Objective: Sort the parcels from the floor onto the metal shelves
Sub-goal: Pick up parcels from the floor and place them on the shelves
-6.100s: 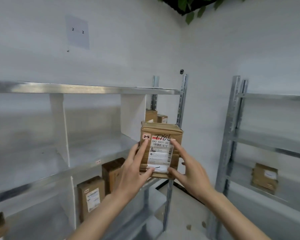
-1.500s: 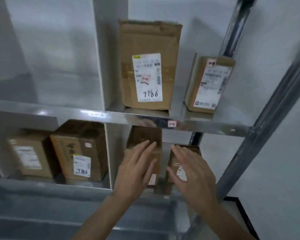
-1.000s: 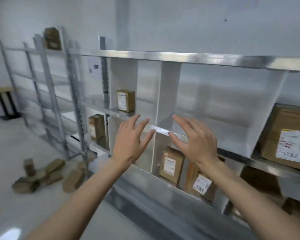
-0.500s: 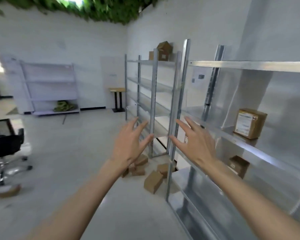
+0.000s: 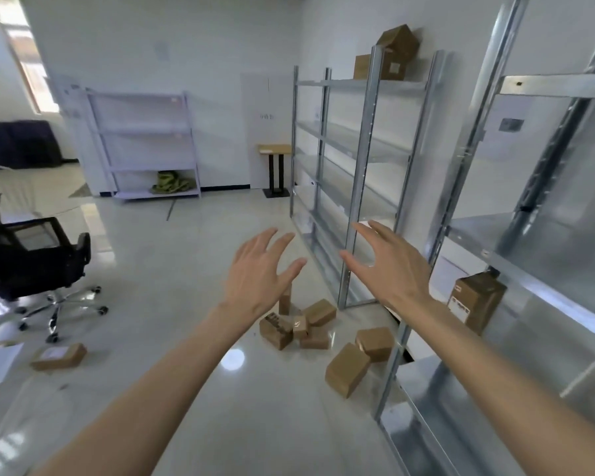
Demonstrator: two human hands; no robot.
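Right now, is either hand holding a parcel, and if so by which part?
Nothing is held. The left hand and right hand are both raised with fingers spread, above the brown cardboard parcels on the floor.

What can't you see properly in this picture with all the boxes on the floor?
Head view only:
- Pile of parcels: the left hand covers part of the tallest one; the labels are too small to read.
- Parcel on the shelf: its label is blurred, and the right forearm hides its lower corner.
- Paper signs on the far wall: too small to read.
- Near metal shelves: cut off by the right and bottom edges.
- Office chair: cut off by the left edge.
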